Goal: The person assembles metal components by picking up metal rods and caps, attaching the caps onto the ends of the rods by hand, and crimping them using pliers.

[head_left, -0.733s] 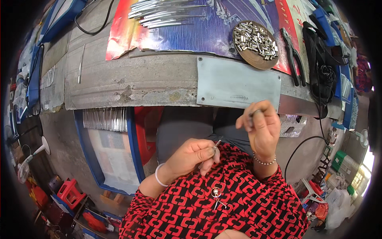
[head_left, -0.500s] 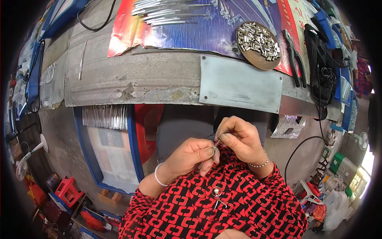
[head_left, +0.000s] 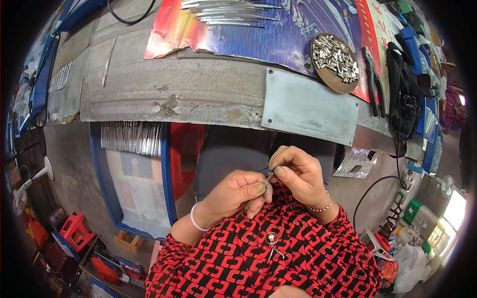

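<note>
Above my lap, near the bench's front edge, my left hand (head_left: 232,192) and my right hand (head_left: 301,175) meet fingertip to fingertip. Between them is a slim, shiny metal piece (head_left: 270,177), pinched by thumb and fingers of both hands. Most of it is covered by the fingers, so its exact kind does not show. Beyond the hands, a pale metal plate (head_left: 310,107) is fixed to the bench. A round brown dish (head_left: 334,82) behind it holds many small silvery metal sleeves.
Thin metal strips (head_left: 228,15) lie on a colourful sheet; one strip (head_left: 108,62) lies apart on the bench (head_left: 134,99). Black-handled pliers (head_left: 373,82) and a black strap bundle (head_left: 407,102) sit right. Below left is a blue tray (head_left: 102,181) with metal strips, beside a red stool (head_left: 183,164).
The view has shifted slightly, so the bench items appear farther right and higher. Both hands stay together, still pinching the slim metal piece, with only slight finger movement.
</note>
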{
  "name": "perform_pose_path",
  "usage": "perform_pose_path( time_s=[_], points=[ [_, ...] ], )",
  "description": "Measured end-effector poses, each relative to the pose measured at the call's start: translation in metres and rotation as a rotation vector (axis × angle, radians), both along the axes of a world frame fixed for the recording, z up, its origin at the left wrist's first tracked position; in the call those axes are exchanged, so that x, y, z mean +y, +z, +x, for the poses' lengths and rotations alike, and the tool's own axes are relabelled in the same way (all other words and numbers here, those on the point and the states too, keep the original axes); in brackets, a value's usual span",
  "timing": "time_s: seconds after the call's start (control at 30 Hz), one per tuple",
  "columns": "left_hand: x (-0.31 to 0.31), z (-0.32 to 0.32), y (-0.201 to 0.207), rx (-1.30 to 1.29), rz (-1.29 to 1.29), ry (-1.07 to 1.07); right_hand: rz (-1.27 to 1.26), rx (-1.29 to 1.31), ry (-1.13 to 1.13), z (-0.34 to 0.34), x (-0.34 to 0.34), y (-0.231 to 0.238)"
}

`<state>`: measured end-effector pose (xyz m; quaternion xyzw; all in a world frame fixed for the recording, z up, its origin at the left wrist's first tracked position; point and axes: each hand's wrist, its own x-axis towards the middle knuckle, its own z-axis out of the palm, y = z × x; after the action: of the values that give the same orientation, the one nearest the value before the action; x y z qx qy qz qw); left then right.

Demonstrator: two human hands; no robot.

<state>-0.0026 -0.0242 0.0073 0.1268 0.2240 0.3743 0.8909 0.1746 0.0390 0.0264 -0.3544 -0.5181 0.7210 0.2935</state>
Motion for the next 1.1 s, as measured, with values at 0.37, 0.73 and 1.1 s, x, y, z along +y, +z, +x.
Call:
perform_pose_path(
  time_s=[0.37,0.73,1.1],
  points=[
    [-0.003,-0.006,-0.003,-0.078,0.038,-0.039,0.22,0.011,-0.014,-0.013,-0.009,-0.006],
    [-0.034,-0.057,-0.011,0.749,0.041,0.465,0.042,0.351,-0.469,0.001,0.026,0.012],
    [-0.013,-0.157,-0.041,2.247,0.51,0.488,0.128,0.161,-0.33,-0.012,0.026,0.01]
  ],
)
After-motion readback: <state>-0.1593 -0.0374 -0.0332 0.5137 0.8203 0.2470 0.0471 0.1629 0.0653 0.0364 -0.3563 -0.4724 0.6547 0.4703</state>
